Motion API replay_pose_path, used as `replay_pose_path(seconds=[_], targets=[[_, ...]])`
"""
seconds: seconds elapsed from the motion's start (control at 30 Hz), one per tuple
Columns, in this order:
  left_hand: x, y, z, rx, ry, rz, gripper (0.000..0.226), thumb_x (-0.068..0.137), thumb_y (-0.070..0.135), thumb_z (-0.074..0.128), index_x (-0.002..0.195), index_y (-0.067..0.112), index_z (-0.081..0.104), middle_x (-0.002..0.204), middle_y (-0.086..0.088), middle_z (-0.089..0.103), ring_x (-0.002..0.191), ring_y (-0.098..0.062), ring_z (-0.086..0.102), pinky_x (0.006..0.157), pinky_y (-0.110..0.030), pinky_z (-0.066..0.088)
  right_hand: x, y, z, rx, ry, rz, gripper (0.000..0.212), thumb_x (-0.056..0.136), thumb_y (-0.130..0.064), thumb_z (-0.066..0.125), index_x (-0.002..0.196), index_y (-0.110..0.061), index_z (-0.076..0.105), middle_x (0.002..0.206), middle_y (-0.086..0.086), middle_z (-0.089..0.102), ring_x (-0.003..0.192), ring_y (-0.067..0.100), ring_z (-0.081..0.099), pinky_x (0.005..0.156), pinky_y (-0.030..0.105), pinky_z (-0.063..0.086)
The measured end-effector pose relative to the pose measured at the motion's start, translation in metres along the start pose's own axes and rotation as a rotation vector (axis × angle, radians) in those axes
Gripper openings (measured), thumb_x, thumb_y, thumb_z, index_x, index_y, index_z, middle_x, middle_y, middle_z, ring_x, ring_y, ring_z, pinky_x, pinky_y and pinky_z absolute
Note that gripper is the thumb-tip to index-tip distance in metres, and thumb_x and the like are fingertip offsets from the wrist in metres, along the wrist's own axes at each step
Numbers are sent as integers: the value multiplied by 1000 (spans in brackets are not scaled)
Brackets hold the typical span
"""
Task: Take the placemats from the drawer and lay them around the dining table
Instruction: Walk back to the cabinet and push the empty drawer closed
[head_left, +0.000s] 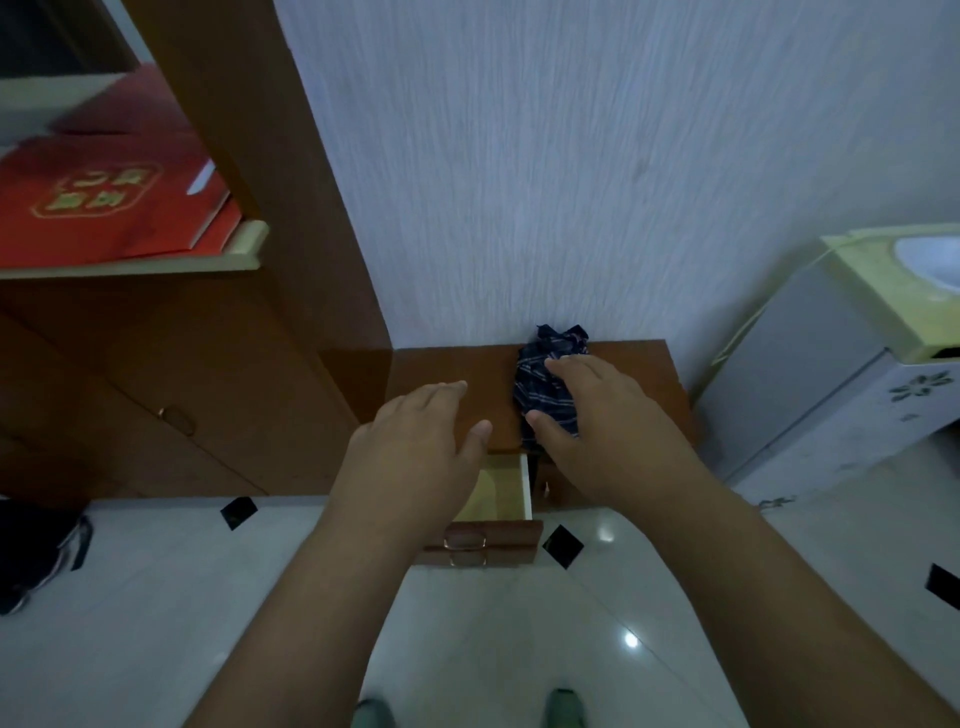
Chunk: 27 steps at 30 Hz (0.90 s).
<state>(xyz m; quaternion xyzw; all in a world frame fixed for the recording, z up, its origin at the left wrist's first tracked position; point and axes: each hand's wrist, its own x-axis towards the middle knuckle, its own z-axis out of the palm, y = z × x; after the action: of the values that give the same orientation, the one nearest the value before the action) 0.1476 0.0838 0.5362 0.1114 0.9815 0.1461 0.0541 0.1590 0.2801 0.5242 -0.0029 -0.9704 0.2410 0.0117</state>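
Reaching out over a small brown cabinet (447, 374), both hands are in front of a white wall (571, 156). The left hand (415, 441) is flat, with its fingers straight and loose. It holds nothing and floats above the cabinet top and the drawer (498, 488). The right hand (608, 415) lies on a dark blue striped cloth (545, 384). Its fingers spread over the cloth and its thumb sits at the near edge, but the hand is not closed around it. I cannot tell if this cloth is a placemat. The cloth is bunched up and sits on the cabinet top, close to the wall.

The drawer is pulled open below the hands. Its inside looks pale, and the part that shows has nothing in it. The left arm hides the rest. A metal handle (465, 540) is on the drawer front.

On the left is a big brown cupboard (234, 156) with a shelf (156, 265). A red box (104, 208) with gold marks lies on that shelf. On the right stands a white and pale green machine (831, 374). The floor (156, 597) is shiny white tile with small black squares. A dark shoe (41, 556) is at the far left. Two green toes (563, 709) show at the bottom edge.
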Motion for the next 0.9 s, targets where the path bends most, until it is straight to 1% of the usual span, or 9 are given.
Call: replay_pose_path(seconds=[0.13,0.27,0.43,0.57,0.67,0.73,0.9], targets=[[25,-28,9,5,-17,36,59,102,58,37,155,32,34,158,9,39,147,-14,32,112,-43,34,16,-4,23,2,21,52,62,96,-48,56,149,-22,39,152,-3,39,138,20,37,111,39,37],[46,-65,16,13,-63,59,59,102,58,37,155,32,34,157,8,40,147,-15,32,113,-45,35,27,-17,53,-15,32,132,63,95,-50,55,149,-24,38,152,-5,39,136,19,39,108,44,41],[62,-114,25,22,-99,70,59,102,57,36,155,30,35,157,7,41,145,-16,34,113,-45,36,42,-32,91,-13,41,181,67,96,-51,53,154,-27,31,157,-7,34,141,19,32,112,43,36],[74,-141,39,38,-94,52,58,103,56,37,154,30,36,155,6,43,143,-17,38,111,-45,37,53,-30,124,-6,51,202,67,96,-49,53,155,-26,30,157,-7,34,142,18,32,112,43,37],[81,-156,62,46,-86,10,56,103,54,38,153,30,36,155,6,44,142,-18,39,110,-46,38,61,-19,154,9,41,217,67,96,-47,55,155,-27,30,158,-6,33,143,18,31,111,40,37],[87,-164,83,44,-81,-27,55,103,54,38,153,31,35,154,7,45,142,-18,39,109,-46,37,68,-7,175,14,37,206,67,95,-46,57,155,-26,31,158,-5,33,143,19,31,111,41,36],[98,-177,150,32,-53,-81,54,103,53,38,152,31,37,154,6,45,142,-18,39,109,-46,38,82,36,236,-24,4,179,66,94,-47,55,153,-26,33,158,-4,34,142,18,33,112,40,34]])
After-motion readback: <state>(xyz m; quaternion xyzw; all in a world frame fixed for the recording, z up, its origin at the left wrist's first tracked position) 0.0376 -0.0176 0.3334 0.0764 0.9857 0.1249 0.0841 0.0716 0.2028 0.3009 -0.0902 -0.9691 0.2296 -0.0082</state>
